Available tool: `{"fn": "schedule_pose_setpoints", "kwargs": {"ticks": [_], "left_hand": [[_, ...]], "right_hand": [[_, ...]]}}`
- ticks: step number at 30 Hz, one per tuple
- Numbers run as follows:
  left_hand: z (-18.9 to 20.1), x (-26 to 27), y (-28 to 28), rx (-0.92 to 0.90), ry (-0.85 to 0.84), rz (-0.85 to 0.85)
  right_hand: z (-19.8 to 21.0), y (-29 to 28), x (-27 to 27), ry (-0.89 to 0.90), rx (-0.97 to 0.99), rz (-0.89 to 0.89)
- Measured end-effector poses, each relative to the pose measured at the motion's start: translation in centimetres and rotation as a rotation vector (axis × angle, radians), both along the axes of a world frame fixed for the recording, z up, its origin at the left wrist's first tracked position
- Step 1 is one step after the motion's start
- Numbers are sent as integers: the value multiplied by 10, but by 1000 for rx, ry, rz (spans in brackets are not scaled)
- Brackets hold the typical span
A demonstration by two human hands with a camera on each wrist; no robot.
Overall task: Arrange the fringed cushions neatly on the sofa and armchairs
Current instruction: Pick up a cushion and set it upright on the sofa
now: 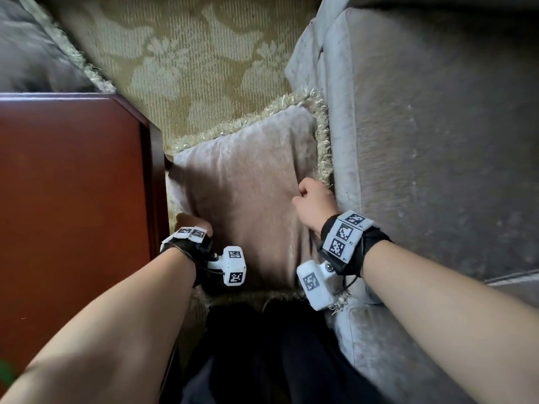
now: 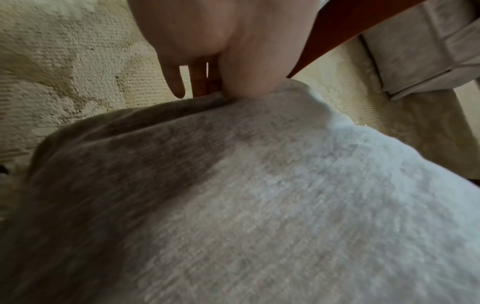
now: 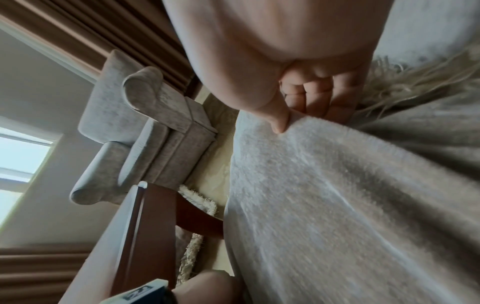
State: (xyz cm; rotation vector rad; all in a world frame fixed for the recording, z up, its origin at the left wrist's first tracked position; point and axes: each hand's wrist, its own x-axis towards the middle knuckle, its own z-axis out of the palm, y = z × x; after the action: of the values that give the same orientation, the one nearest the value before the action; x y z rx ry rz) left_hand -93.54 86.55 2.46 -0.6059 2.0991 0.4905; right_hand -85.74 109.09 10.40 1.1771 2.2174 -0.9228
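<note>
From the head camera, a taupe velvet square cushion with a cream fringe sits low in the gap between a reddish-brown wooden tabletop on the left and the grey chenille sofa on the right, over a beige floral carpet. It lies directly ahead of and between both hands, its far corner pointing away from the person. The left hand grips the cushion's near-left edge beside the tabletop; the right hand is curled onto the right edge, close against the sofa front. Both are about equally near. The sofa lies straight to the right, so placing the cushion probably needs a lift and a swing rightward, clear of the tabletop corner.

In the left wrist view, the left hand's thumb presses the velvet's top fold while the fingers reach behind it, pinching the cushion.

In the right wrist view, the right hand's thumb and curled fingers pinch the cushion edge next to the fringe; a light grey armchair stands beyond the tabletop.
</note>
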Motion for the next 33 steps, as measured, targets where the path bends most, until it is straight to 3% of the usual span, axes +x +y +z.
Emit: {"fn": "schedule_pose_setpoints", "kwargs": {"ticks": [3, 6, 9, 12, 15, 20, 24, 33], "left_hand": [[19, -5, -3, -108, -49, -177], [43, -6, 1, -65, -104, -396], [88, -8, 10, 6, -215, -593], [140, -9, 19, -1, -268, -625], [188, -9, 27, 20, -202, -791], [283, -12, 51, 48, -87, -799], [363, -18, 72, 43, -81, -932], [518, -52, 135, 401, 145, -606]], "right_hand": [[26, -3, 0, 20, -24, 31], [59, -1, -5, 79, -28, 51], [98, 3, -17, 140, -12, 65], [146, 8, -26, 173, 20, 68], [202, 17, -32, 211, 66, 59], [295, 34, -31, 268, 133, -35], [384, 55, -25, 315, 205, -95], [544, 132, 4, 441, 402, -322]]}}
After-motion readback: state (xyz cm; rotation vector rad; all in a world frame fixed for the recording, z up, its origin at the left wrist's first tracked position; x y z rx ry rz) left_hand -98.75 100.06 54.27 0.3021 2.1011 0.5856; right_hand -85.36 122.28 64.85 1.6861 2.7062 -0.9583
